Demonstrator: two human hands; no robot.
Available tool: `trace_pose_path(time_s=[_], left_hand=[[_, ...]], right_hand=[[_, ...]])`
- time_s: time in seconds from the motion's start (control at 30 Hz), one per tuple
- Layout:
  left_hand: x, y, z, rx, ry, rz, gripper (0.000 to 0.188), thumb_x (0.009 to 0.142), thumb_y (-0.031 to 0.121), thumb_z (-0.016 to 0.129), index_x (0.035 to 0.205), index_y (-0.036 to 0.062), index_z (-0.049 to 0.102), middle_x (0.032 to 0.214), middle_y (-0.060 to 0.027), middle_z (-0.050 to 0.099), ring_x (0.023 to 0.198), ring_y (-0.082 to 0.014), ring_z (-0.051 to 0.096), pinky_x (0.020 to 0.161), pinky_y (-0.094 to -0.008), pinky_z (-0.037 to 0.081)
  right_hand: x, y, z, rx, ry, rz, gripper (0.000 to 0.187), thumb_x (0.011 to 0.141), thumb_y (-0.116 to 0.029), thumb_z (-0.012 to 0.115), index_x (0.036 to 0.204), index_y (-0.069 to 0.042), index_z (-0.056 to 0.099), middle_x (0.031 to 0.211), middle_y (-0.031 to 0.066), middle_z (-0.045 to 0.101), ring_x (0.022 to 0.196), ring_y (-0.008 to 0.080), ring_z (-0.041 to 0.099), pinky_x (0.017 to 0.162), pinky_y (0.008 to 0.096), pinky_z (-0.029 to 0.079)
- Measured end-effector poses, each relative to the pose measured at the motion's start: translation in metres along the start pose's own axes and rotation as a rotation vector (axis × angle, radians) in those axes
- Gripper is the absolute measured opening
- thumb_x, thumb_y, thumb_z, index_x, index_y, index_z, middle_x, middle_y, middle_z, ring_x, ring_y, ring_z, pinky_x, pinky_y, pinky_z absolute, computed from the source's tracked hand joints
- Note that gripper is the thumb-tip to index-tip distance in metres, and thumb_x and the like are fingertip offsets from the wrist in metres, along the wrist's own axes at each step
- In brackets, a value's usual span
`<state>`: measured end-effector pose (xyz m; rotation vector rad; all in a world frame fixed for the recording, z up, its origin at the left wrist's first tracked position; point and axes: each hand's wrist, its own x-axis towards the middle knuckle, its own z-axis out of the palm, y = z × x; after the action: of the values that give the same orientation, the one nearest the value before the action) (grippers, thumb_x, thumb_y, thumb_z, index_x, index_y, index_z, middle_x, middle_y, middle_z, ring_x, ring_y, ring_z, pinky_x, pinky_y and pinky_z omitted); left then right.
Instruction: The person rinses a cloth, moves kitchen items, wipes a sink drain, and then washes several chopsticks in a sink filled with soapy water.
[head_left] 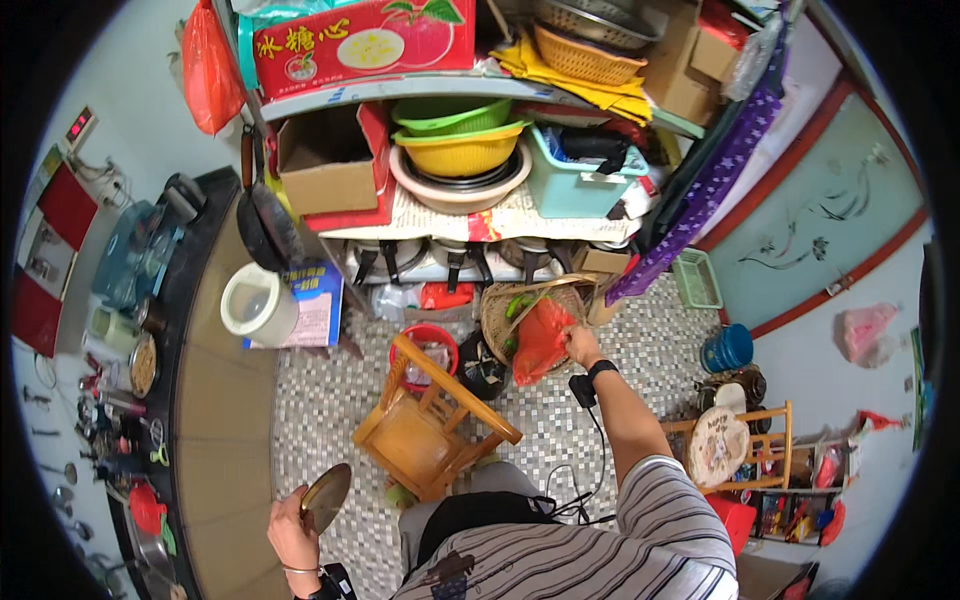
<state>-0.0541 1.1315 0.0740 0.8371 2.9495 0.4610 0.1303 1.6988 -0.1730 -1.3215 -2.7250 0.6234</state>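
Observation:
At the lower left my left hand (292,532) grips the edge of a shiny round metal plate (330,497), tilted almost on its side. Whether it is a plate or a lid I cannot tell. Out in front, my right hand (581,345) closes on the top of a red plastic bag (541,342). The bag hangs at the near side of a wicker basket (489,322) with a hoop handle. Green vegetables (517,304) show inside the basket beside the bag. What the bag contains is hidden.
A wooden chair (408,440) stands right before me on the tiled floor. Beyond it are a red bucket (452,345) and a black bag (482,372). Shelves hold basins (465,152) and boxes. A dark counter (190,330) runs along the left; a cable (603,440) hangs by my right arm.

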Motion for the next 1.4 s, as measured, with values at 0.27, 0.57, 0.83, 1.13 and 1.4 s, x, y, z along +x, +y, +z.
trace_pose_path(time_s=[0.27, 0.57, 0.83, 1.13, 1.4], left_hand=[[-0.031, 0.078, 0.011, -0.002, -0.029, -0.086, 0.042, 0.064, -0.007, 0.06, 0.103, 0.0084, 0.063, 0.081, -0.0134, 0.061, 0.075, -0.0322, 0.055, 0.068, -0.0401, 0.046], [-0.045, 0.11, 0.01, 0.081, -0.066, -0.175, 0.038, 0.066, -0.004, 0.057, 0.1, 0.0094, 0.064, 0.082, -0.0123, 0.062, 0.076, -0.0325, 0.055, 0.069, -0.0407, 0.046], [-0.05, 0.117, 0.02, 0.086, -0.033, -0.171, 0.04, 0.063, -0.004, 0.061, 0.1, 0.0098, 0.062, 0.08, -0.0136, 0.06, 0.076, -0.0329, 0.055, 0.068, -0.0407, 0.046], [-0.039, 0.129, 0.029, 0.053, -0.052, -0.16, 0.037, 0.067, -0.006, 0.058, 0.101, 0.0081, 0.063, 0.085, -0.0124, 0.063, 0.08, -0.0321, 0.056, 0.07, -0.0399, 0.046], [-0.025, 0.139, 0.034, 0.007, -0.021, -0.035, 0.036, 0.068, -0.005, 0.058, 0.101, 0.01, 0.063, 0.085, -0.0111, 0.064, 0.077, -0.0316, 0.056, 0.069, -0.0394, 0.046]], right_hand=[[0.063, 0.041, 0.04, 0.07, -0.011, -0.008, 0.015, 0.078, -0.014, 0.054, 0.087, -0.012, 0.066, 0.093, 0.018, 0.063, 0.085, 0.0365, 0.06, 0.076, 0.0441, 0.049], [0.049, 0.049, 0.107, -0.058, -0.302, 0.125, 0.016, 0.075, -0.012, 0.054, 0.088, -0.013, 0.064, 0.088, 0.0166, 0.065, 0.086, 0.0345, 0.062, 0.076, 0.0419, 0.05], [0.072, 0.007, 0.024, -0.35, -0.072, -0.069, 0.019, 0.08, -0.016, 0.052, 0.073, -0.008, 0.069, 0.075, 0.0161, 0.066, 0.073, 0.0305, 0.065, 0.068, 0.0386, 0.052], [-0.015, 0.004, -0.09, 0.138, -0.753, -0.239, 0.017, 0.067, -0.007, 0.055, 0.077, -0.009, 0.068, 0.067, 0.0087, 0.065, 0.064, 0.0222, 0.062, 0.06, 0.0325, 0.048], [0.011, 0.02, -0.029, 0.294, -0.685, -0.263, 0.013, 0.068, -0.009, 0.057, 0.075, -0.008, 0.067, 0.069, 0.0091, 0.066, 0.063, 0.0207, 0.063, 0.059, 0.0314, 0.049]])
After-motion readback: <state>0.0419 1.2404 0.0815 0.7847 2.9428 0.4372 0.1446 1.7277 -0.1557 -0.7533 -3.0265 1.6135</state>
